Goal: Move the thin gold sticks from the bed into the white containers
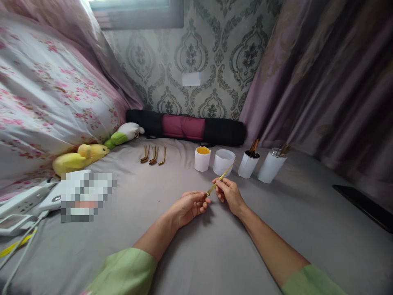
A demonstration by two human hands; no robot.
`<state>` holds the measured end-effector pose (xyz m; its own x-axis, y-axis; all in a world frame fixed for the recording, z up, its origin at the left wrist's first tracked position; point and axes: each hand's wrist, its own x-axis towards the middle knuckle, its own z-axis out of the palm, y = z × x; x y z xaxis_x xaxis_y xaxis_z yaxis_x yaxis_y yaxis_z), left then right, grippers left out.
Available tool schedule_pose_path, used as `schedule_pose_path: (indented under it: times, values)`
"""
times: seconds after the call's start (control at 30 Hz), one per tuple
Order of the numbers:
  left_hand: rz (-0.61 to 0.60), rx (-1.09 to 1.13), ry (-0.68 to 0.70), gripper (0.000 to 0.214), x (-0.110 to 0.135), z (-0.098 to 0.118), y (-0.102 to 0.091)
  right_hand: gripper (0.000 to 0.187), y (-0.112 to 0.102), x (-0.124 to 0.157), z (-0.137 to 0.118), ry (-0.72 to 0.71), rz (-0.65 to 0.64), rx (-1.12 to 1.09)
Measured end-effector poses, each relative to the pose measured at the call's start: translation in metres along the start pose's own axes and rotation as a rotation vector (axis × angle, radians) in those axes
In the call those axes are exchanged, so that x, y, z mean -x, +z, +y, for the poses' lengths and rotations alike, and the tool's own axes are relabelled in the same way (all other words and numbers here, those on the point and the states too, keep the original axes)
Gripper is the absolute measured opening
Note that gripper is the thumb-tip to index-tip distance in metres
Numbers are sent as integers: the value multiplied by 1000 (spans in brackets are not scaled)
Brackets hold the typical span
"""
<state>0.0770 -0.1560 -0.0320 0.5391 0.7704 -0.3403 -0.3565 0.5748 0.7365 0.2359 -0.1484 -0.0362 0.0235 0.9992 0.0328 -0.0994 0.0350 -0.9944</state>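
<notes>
My left hand (193, 207) pinches the lower end of a thin yellow-gold stick (225, 172), whose tip near the fingers looks darker. My right hand (229, 193) is closed on the same stick around its middle. From there the stick slants up to the right, its free end in front of a translucent white cup (224, 159). Left of that cup stands a white-wrapped cup (202, 159) with an orange-yellow inside. Three groups of slim brownish-gold sticks with bent dark ends (152, 156) lie farther left on the grey sheet.
To the right, a white-wrapped jar (249, 164) and a taller glass jar (272, 166) hold brown sticks. A black and maroon roll (184, 127) lies along the wall. Left are plush toys (81, 157) and a power strip (24, 198); far right, a black phone-like slab (362, 205).
</notes>
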Motion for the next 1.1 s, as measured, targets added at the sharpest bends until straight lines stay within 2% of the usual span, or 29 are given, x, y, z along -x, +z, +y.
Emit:
schedule_pose_path:
  times: [0.27,0.7,0.9,1.1]
  values:
    - [-37,1,-2,15,2,1,0,28,2,1,-1,16,36,-11]
    - [5,-1,1,18,8,1,5,31,-1,2,-7,74,63,-50]
    - [3,-20,-5,22,8,1,6,36,-13,-2,-14,162,62,-141]
    - [5,-34,-16,24,6,-1,5,38,-32,-8,-23,160,140,-167]
